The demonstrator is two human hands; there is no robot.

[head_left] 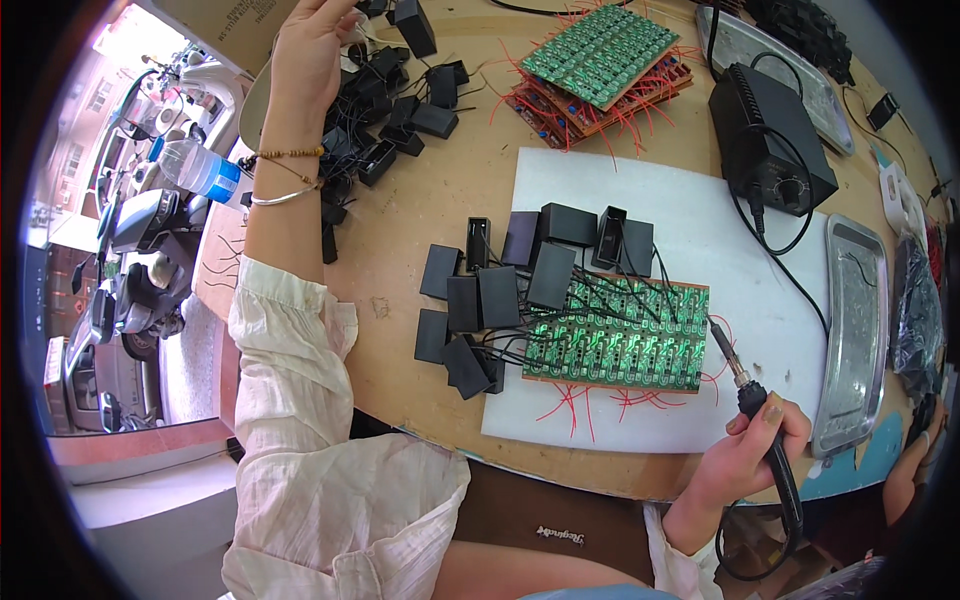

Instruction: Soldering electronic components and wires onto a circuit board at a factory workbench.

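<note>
My right hand (762, 448) is closed around the handle of a soldering iron (750, 398). The iron's tip points up and left, close to the right edge of a green circuit board panel (615, 350). Black wires run from that panel to several black battery boxes (498, 297) at its left and top, and red wires stick out beneath it. My left hand (318, 22) reaches to the far left, beside a heap of loose black battery boxes (385, 105). Its fingers are mostly cut off by the upper picture edge, so what they hold is hidden.
Under the panel lies a white foam sheet (760, 250). A stack of boards (600, 60) with red wires sits at the back. Right of it stand a black soldering station (770, 135) with its cable and a metal tray (830, 420). Another person's arm (910, 470) shows far right.
</note>
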